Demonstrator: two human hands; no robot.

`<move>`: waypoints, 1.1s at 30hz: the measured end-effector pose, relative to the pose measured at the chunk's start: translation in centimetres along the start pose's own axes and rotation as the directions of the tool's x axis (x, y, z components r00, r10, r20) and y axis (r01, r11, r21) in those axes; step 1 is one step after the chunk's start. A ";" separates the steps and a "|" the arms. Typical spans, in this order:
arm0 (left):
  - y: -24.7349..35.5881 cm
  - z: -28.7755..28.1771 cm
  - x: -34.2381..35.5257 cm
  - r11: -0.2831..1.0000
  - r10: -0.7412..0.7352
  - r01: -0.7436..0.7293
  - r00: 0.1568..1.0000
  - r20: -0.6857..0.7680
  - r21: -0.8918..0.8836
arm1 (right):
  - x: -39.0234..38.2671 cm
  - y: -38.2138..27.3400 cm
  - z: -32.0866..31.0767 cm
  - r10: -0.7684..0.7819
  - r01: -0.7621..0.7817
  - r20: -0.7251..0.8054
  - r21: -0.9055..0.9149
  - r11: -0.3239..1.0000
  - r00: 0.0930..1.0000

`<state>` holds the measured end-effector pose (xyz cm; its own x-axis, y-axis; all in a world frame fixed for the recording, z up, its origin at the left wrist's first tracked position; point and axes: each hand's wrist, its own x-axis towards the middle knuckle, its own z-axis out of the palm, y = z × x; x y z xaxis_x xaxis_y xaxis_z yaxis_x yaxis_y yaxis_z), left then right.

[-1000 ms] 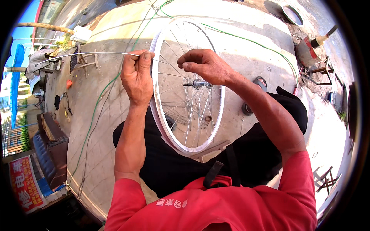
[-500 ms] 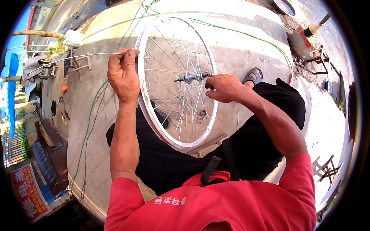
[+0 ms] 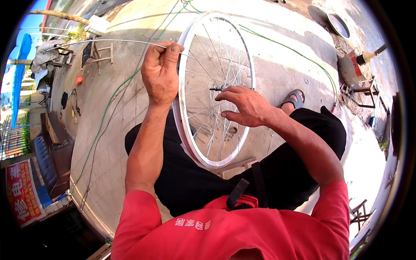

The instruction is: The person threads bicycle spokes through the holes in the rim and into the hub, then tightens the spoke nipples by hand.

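Note:
A silver bicycle wheel [image 3: 222,161] stands tilted between my knees, its rim toward me and many spokes running to the metal hub [image 3: 216,89]. My left hand [image 3: 163,71] is at the rim's upper left, thumb and fingers pinching a long thin metal rod [image 3: 108,40]. One end of the rod reaches far out to the left; the other comes out past the fingers inside the rim. My right hand [image 3: 247,106] is over the hub and spokes with fingers apart and holding nothing. Whether its fingertips touch the spokes, I cannot tell.
Small loose metal parts [image 3: 234,130] lie on the concrete behind the spokes. A green hose [image 3: 299,51] crosses the ground. A bucket [image 3: 352,68] and a low stool [image 3: 367,93] stand at right. At left are a wooden stool [image 3: 99,55] and a dark padded seat [image 3: 48,162].
My right hand has moved left, from the hub's right end to over the hub and spokes, its fingers stretching out. The left hand still pinches the rod. The whole view has shifted slightly.

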<state>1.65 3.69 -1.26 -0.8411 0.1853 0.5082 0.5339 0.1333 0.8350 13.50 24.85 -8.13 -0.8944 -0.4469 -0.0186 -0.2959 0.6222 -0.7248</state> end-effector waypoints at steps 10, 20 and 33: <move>-2.4 -3.3 -1.6 0.996 -0.029 0.034 0.998 -0.060 0.086 | 3.8 -5.0 3.0 -0.218 0.191 0.060 0.293 0.937 0.974; -17.7 -17.5 -2.3 0.716 -0.675 0.607 0.728 -0.122 -0.344 | 4.4 -8.5 2.9 -0.032 -0.030 0.221 0.273 0.962 0.975; -37.6 -26.9 -14.7 0.329 -0.944 0.634 0.210 -0.254 -0.700 | 12.7 -3.7 5.2 0.114 -0.336 0.609 0.263 0.904 0.785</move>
<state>-8.44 -30.20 -34.43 -0.7026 -0.3347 -0.6280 -0.4179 -0.5202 0.7448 5.02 13.52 -9.24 -0.5315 -0.6712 -0.5167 0.1212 0.5435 -0.8306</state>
